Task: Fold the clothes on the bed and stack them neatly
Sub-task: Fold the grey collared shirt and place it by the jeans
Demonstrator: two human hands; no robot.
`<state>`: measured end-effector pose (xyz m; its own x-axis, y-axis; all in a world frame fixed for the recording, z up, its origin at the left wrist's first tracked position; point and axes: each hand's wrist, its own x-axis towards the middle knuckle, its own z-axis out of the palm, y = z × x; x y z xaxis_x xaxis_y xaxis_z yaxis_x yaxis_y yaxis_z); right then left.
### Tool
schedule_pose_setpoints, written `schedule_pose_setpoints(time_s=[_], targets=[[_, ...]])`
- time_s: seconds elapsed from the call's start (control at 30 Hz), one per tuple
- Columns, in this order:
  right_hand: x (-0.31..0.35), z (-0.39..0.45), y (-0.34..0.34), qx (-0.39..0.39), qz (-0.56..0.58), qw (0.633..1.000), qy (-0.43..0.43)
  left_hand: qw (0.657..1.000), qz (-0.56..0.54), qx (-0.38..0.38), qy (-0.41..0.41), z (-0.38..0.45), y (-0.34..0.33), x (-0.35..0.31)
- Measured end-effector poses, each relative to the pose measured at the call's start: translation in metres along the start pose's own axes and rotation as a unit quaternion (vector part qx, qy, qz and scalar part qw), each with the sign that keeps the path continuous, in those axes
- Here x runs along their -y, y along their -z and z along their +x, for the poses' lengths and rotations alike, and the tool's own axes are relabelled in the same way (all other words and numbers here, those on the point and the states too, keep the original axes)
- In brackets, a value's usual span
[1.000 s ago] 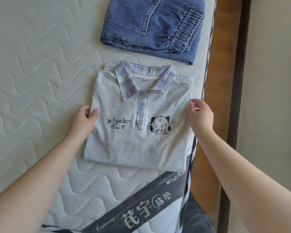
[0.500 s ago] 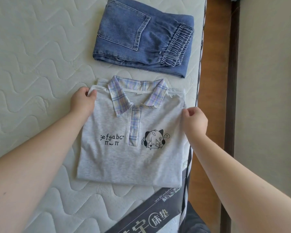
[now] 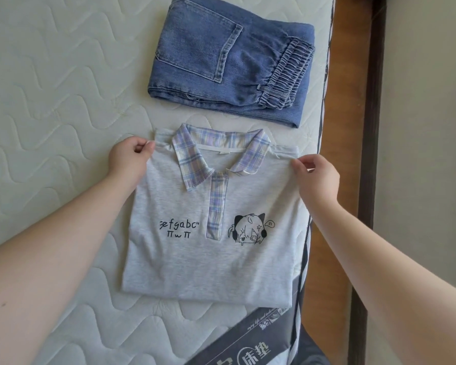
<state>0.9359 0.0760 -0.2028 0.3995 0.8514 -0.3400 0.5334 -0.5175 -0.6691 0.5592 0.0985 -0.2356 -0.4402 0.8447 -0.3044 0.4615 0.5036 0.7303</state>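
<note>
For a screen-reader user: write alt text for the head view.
Two bare hands pinch the shoulders of a folded grey polo shirt on a quilted mattress, left hand and right hand beside its plaid collar. Folded blue jeans lie just beyond.

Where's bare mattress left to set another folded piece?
Bare: the wide quilted mattress left of the jeans and shirt. Crowded: the right edge, where both garments lie, each hand pinching a shirt shoulder.

Folded jeans (image 3: pixel 229 61) block the mattress's (image 3: pixel 50 101) far right edge; the shirt (image 3: pixel 208 233) fills the near right; the left side lies open.
</note>
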Motion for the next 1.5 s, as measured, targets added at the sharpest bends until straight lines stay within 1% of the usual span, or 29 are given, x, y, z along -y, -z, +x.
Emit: schedule_pose_setpoints(time_s=[0.1,0.2,0.3,0.37,0.43,0.5,0.57,0.6,0.67,0.73,0.83,0.9,0.97,1.07,1.2,1.27,1.33,1.37,1.43,1.5], targets=[[-0.003,-0.003,-0.001,-0.028,-0.038,0.999,0.027,1.000,0.014,-0.006,0.005,-0.002,-0.002,-0.002],[-0.003,-0.004,0.001,-0.031,-0.079,0.995,0.051,0.999,0.033,-0.008,0.010,-0.004,-0.001,-0.006],[0.000,-0.009,0.000,-0.054,-0.135,0.984,0.107,0.996,0.067,-0.054,-0.019,-0.013,0.003,-0.012],[0.007,-0.021,-0.006,-0.072,-0.175,0.968,0.162,0.985,0.109,-0.097,-0.095,-0.030,0.006,-0.018],[0.016,-0.043,-0.021,-0.056,-0.192,0.954,0.222,0.958,0.160,-0.120,-0.204,-0.060,0.004,-0.025],[0.019,-0.074,-0.044,-0.018,-0.208,0.946,0.249,0.929,0.197,-0.097,-0.297,-0.101,-0.008,-0.028],[0.014,-0.106,-0.066,0.005,-0.226,0.943,0.243,0.910,0.234,-0.054,-0.337,-0.146,-0.025,-0.020],[0.010,-0.118,-0.075,0.005,-0.229,0.945,0.232,0.905,0.258,-0.032,-0.336,-0.165,-0.033,-0.013],[-0.003,-0.132,-0.088,0.005,-0.243,0.949,0.199,0.899,0.313,0.011,-0.305,-0.191,-0.044,0.004],[-0.016,-0.135,-0.096,0.032,-0.290,0.938,0.188,0.889,0.361,0.050,-0.279,-0.196,-0.049,0.021],[-0.025,-0.128,-0.096,0.046,-0.339,0.916,0.211,0.874,0.399,0.081,-0.266,-0.187,-0.052,0.030],[-0.035,-0.125,-0.084,0.048,-0.364,0.904,0.220,0.871,0.405,0.079,-0.268,-0.184,-0.050,0.035],[-0.049,-0.125,-0.066,0.049,-0.376,0.900,0.215,0.875,0.408,0.062,-0.252,-0.185,-0.043,0.042],[-0.071,-0.132,-0.039,0.075,-0.393,0.893,0.204,0.885,0.409,0.055,-0.215,-0.191,-0.024,0.055],[-0.083,-0.160,-0.019,0.107,-0.393,0.890,0.204,0.884,0.412,0.053,-0.212,-0.212,-0.005,0.067],[-0.079,-0.182,-0.026,0.108,-0.364,0.895,0.236,0.883,0.400,0.040,-0.242,-0.232,-0.007,0.072],[-0.066,-0.201,-0.048,0.110,-0.326,0.897,0.279,0.881,0.377,0.036,-0.283,-0.248,-0.017,0.074],[-0.057,-0.207,-0.063,0.109,-0.306,0.899,0.294,0.884,0.369,0.032,-0.287,-0.251,-0.023,0.073],[-0.042,-0.215,-0.086,0.108,-0.277,0.908,0.294,0.887,0.372,0.028,-0.273,-0.253,-0.030,0.073],[-0.042,-0.214,-0.096,0.120,-0.287,0.908,0.279,0.879,0.387,0.038,-0.277,-0.250,-0.029,0.080]])
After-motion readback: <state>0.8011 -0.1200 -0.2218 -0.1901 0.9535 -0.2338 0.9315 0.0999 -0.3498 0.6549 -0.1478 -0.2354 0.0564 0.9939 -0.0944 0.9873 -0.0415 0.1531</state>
